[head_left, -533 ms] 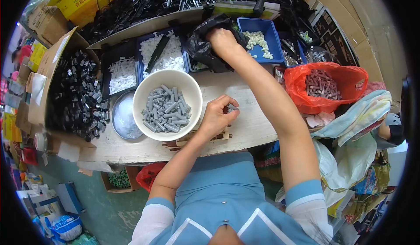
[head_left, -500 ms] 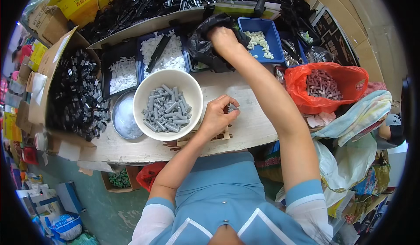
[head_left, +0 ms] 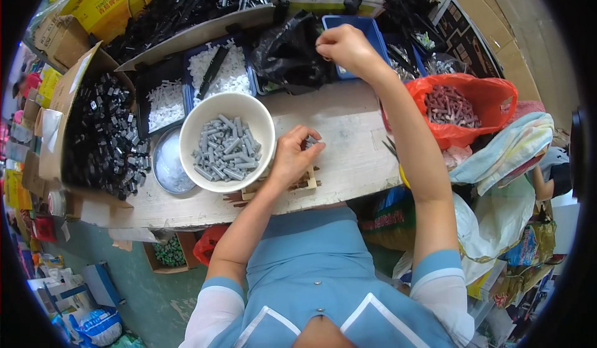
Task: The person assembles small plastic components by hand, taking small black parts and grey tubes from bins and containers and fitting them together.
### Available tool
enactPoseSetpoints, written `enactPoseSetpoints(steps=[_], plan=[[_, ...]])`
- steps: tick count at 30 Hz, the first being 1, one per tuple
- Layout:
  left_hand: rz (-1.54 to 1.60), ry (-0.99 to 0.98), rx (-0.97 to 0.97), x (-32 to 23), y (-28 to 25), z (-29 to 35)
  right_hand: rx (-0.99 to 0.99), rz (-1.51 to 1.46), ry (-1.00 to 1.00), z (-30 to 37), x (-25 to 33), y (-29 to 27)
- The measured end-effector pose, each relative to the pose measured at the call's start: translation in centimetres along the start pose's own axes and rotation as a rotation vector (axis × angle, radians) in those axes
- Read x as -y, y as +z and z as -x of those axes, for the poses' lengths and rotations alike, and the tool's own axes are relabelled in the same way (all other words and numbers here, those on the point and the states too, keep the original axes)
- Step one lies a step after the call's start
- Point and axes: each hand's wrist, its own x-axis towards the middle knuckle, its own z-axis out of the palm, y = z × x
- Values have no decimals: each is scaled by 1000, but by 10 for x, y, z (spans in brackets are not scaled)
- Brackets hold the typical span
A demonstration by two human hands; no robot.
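My left hand [head_left: 291,156] is closed around a small grey plastic tube [head_left: 311,141], whose end shows between thumb and fingers. Below this hand, near the table's front edge, a light wooden frame with brown slats [head_left: 309,181] is partly covered by it. Just left of it stands a cream bowl [head_left: 268,124] heaped with similar grey tubes [head_left: 225,150]. My right hand [head_left: 351,48] is over the front of a blue tray [head_left: 373,34], right of a crumpled black plastic bag [head_left: 291,53]. Its fingers are pinched together; whatever they hold is too small to make out.
Trays of white parts [head_left: 165,104] and a metal dish [head_left: 176,183] lie left of the bowl, beside a carton of black parts [head_left: 102,137]. A red bag of brownish tubes [head_left: 453,107] is at the right. Scissors [head_left: 390,148] lie near my right forearm.
My right hand has come out of the black bag and moved right, over the blue tray. My left hand keeps hold of the grey tube. The whole view has shifted slightly.
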Motion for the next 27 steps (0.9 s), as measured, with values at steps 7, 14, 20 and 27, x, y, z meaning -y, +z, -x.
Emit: enactPoseSetpoints(steps=[7, 14, 20, 27], plan=[[-144, 23, 16, 3, 11, -5, -92, 167, 42, 109, -72, 33], [-165, 9, 32, 0, 13, -6, -111, 277, 38, 145, -87, 54], [-191, -6, 60, -6, 8, -6, -221, 37, -74, 140, -95, 22], [-87, 74, 15, 0, 12, -6, -45, 62, -121, 134, -86, 31]])
